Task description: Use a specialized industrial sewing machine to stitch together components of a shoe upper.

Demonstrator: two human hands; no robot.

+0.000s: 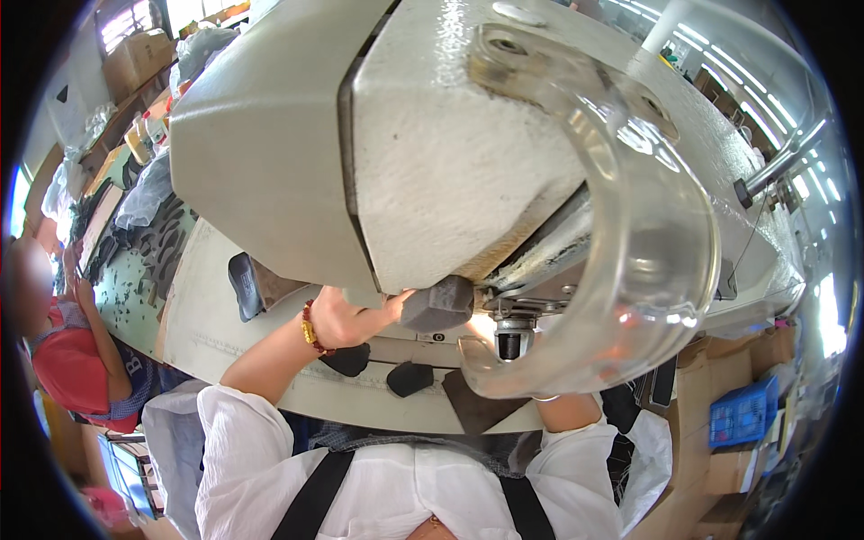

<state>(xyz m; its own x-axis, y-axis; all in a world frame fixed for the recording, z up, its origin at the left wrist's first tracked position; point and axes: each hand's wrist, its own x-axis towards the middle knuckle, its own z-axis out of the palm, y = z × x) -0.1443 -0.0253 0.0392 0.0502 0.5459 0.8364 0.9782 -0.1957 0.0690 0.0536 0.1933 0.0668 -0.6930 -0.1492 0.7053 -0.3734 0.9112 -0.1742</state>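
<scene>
My left hand (pixel 346 319) reaches under the cream head of a large industrial machine (pixel 459 162), which looks like a sewing machine. Its thumb and fingers pinch a dark grey padded piece (pixel 438 304), with part of the fingers hidden by the machine. The piece lies just left of the lit metal working parts (pixel 513 337). A clear curved plastic guard (pixel 648 270) sweeps round in front of them. My right forearm (pixel 569 412) comes up behind the guard's lower edge; the hand itself is hidden. Dark cut pieces (pixel 410 380) and a brown flat piece (pixel 477 403) rest near the table's front edge.
More dark pieces (pixel 245 286) lie on the pale table (pixel 211 310) at the left. Beyond it, a person in red (pixel 81 360) sits at a green table (pixel 135 292) strewn with dark scraps. A blue crate (pixel 742 412) and cardboard boxes (pixel 697 405) stand at the right.
</scene>
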